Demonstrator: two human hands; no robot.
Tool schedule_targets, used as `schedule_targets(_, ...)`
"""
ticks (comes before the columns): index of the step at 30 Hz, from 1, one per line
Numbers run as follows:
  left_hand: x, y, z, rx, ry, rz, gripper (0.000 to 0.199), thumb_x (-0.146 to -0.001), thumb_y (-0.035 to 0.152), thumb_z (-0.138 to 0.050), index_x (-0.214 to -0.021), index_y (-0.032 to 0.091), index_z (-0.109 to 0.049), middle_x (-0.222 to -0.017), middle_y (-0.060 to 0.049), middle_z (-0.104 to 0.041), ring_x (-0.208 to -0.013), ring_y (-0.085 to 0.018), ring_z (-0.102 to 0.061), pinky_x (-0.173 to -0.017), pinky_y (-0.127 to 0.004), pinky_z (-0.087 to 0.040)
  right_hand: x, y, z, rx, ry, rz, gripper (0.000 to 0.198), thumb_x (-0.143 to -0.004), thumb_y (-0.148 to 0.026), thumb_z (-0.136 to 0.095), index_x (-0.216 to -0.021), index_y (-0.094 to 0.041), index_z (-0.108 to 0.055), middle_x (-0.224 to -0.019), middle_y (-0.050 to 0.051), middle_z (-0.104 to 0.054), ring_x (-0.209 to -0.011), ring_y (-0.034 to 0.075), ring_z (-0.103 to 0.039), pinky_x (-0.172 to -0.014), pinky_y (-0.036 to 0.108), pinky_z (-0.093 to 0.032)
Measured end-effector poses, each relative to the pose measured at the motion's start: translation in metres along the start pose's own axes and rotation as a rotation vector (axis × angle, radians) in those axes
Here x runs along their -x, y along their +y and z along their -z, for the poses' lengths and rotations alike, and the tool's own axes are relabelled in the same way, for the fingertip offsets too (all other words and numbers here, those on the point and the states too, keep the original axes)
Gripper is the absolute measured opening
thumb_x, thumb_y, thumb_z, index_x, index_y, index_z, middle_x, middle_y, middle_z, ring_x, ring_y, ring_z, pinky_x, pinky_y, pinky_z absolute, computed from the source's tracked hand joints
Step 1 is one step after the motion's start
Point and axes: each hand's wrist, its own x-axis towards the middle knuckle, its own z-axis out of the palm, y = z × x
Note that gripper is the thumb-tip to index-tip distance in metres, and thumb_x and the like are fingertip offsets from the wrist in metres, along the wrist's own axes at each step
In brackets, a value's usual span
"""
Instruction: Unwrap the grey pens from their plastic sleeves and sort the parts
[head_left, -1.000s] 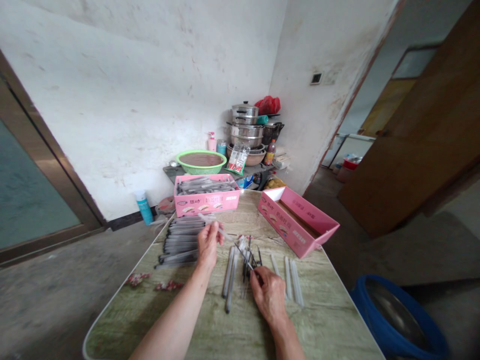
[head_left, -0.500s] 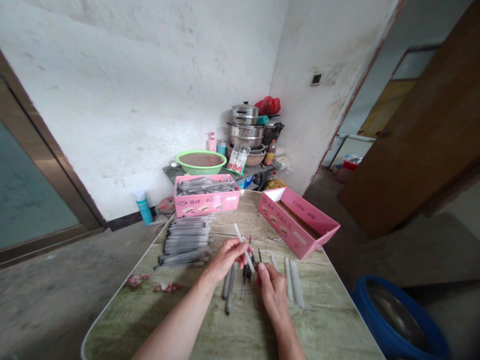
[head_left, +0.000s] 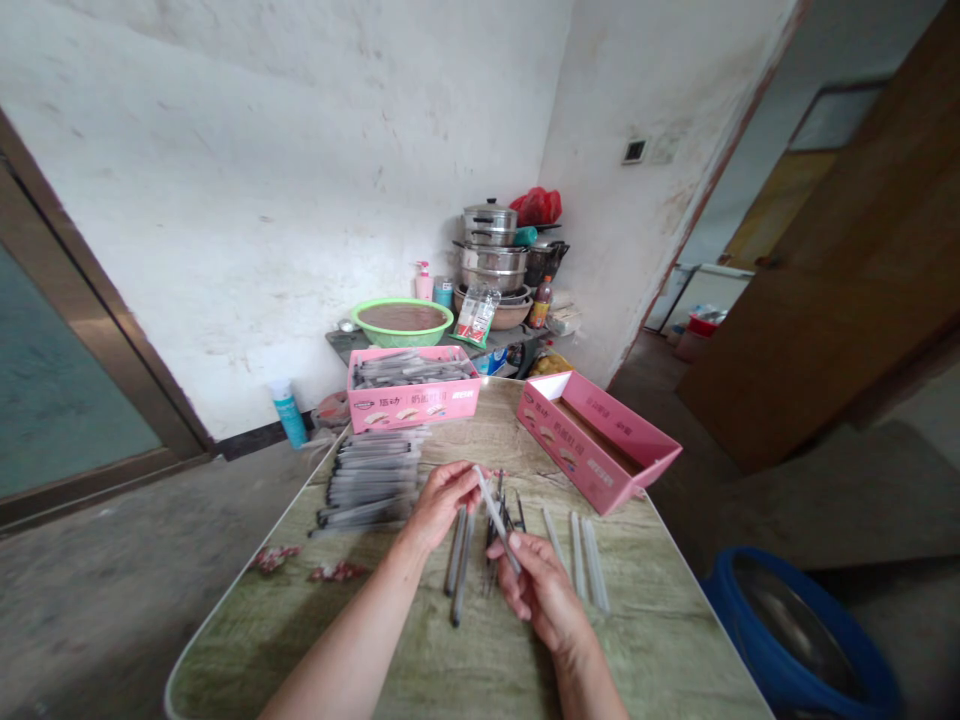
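Observation:
A translucent whitish pen barrel (head_left: 495, 518) slants between my two hands above the table. My left hand (head_left: 441, 508) pinches its upper end with the fingertips. Lower down, my right hand (head_left: 538, 582) has its thumb and fingers closed around the other end. Below and between the hands lie thin dark pen parts (head_left: 517, 518), partly hidden. Two grey pens with black ends (head_left: 462, 575) rest beside my left hand. Several clear barrels (head_left: 591, 562) lie to the right of my right hand. A stack of grey pens with dark tips (head_left: 371, 480) is at the left.
A pink box full of pens (head_left: 412, 402) stands at the table's back left. Another pink box (head_left: 592, 445) sits at the back right, angled. Behind are a green basin (head_left: 401, 338) and stacked pots (head_left: 491, 260). A blue tub (head_left: 802, 630) stands on the floor at right.
My right hand has moved up and taken hold of the barrel's lower end. My left hand has shifted slightly left and now grips the upper end instead of the middle.

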Motion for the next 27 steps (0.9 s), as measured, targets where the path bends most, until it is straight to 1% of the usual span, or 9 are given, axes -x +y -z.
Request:
schedule_targets(3,0.001,0.0,-0.002,-0.01,-0.05,0.026,0.033,-0.075,0.041,-0.069,-0.088,0.01,-0.07,-0.062,-0.002,-0.056,-0.051,-0.007,-0.046,-0.045,-0.018,-0.033,0.0,0.0,-0.003,-0.014,-0.038,0.0,0.042,-0.087,-0.05,-0.055,-0.089,-0.009,-0.067,-0.039,-0.007,-0.042,-0.028,0.003,-0.026,-0.03,0.016,-0.017)
schedule_targets(7,0.002,0.0,-0.006,0.007,-0.093,0.032,0.03,-0.076,0.038,-0.069,-0.09,0.011,-0.069,-0.067,-0.002,-0.058,-0.052,-0.007,-0.047,-0.047,-0.018,-0.036,0.0,0.003,0.0,-0.04,-0.068,-0.004,0.039,-0.086,-0.049,-0.057,-0.079,-0.011,-0.066,-0.037,-0.01,-0.032,-0.029,0.003,-0.021,-0.03,0.016,-0.017)
schedule_targets(11,0.0,-0.003,-0.004,-0.011,-0.036,0.008,0.027,-0.074,0.037,-0.07,-0.08,0.011,-0.067,-0.06,0.0,-0.056,-0.049,-0.007,-0.047,-0.046,-0.018,-0.036,-0.002,0.008,0.002,0.02,-0.002,0.038,0.039,-0.085,-0.051,-0.055,-0.072,-0.015,-0.059,-0.037,-0.011,-0.028,-0.029,0.003,-0.017,-0.032,0.016,-0.014)
schedule_targets(13,-0.002,-0.007,-0.002,-0.032,0.032,0.006,0.028,-0.072,0.038,-0.072,-0.076,0.011,-0.066,-0.056,0.0,-0.055,-0.046,-0.006,-0.046,-0.043,-0.018,-0.036,-0.004,0.01,0.001,0.162,0.073,0.11,0.04,-0.087,-0.053,-0.051,-0.071,-0.017,-0.056,-0.036,-0.011,-0.028,-0.03,0.004,-0.016,-0.033,0.018,-0.013)
schedule_targets(15,-0.004,-0.012,-0.001,-0.05,0.101,0.018,0.03,-0.069,0.04,-0.073,-0.072,0.01,-0.066,-0.053,0.001,-0.055,-0.044,-0.006,-0.045,-0.042,-0.017,-0.036,-0.005,0.011,-0.002,0.414,0.165,0.223,0.039,-0.088,-0.052,-0.05,-0.069,-0.018,-0.055,-0.04,-0.008,-0.035,-0.033,0.006,-0.026,-0.037,0.019,-0.018)
schedule_targets(18,-0.006,-0.016,0.001,-0.055,0.186,0.035,0.032,-0.065,0.04,-0.076,-0.07,0.01,-0.066,-0.053,0.0,-0.056,-0.043,-0.007,-0.046,-0.04,-0.017,-0.036,-0.006,0.012,-0.007,0.83,0.334,0.412,0.037,-0.088,-0.048,-0.051,-0.066,-0.018,-0.058,-0.051,0.0,-0.048,-0.047,0.011,-0.043,-0.048,0.022,-0.028)
schedule_targets(20,-0.006,-0.016,0.003,-0.05,0.219,0.041,0.032,-0.064,0.04,-0.077,-0.071,0.01,-0.066,-0.054,0.0,-0.057,-0.044,-0.007,-0.047,-0.04,-0.017,-0.037,-0.006,0.013,-0.009,0.95,0.422,0.467,0.036,-0.087,-0.048,-0.052,-0.068,-0.018,-0.06,-0.054,0.002,-0.051,-0.05,0.013,-0.046,-0.05,0.024,-0.029)
schedule_targets(22,-0.006,-0.015,0.004,-0.044,0.214,0.039,0.032,-0.065,0.039,-0.077,-0.072,0.01,-0.067,-0.055,-0.001,-0.057,-0.045,-0.007,-0.047,-0.041,-0.017,-0.037,-0.008,0.013,-0.009,0.876,0.418,0.426,0.037,-0.085,-0.05,-0.054,-0.068,-0.018,-0.061,-0.053,0.001,-0.05,-0.047,0.012,-0.045,-0.048,0.023,-0.028)
schedule_targets(27,-0.006,-0.012,0.006,-0.034,0.132,0.02,0.03,-0.07,0.038,-0.074,-0.076,0.009,-0.068,-0.057,-0.001,-0.057,-0.047,-0.007,-0.048,-0.043,-0.017,-0.038,-0.011,0.012,-0.006,0.242,0.147,0.081,0.05,-0.088,-0.058,-0.043,-0.088,-0.013,-0.063,-0.038,-0.01,-0.034,-0.028,0.006,-0.023,-0.032,0.019,-0.017)
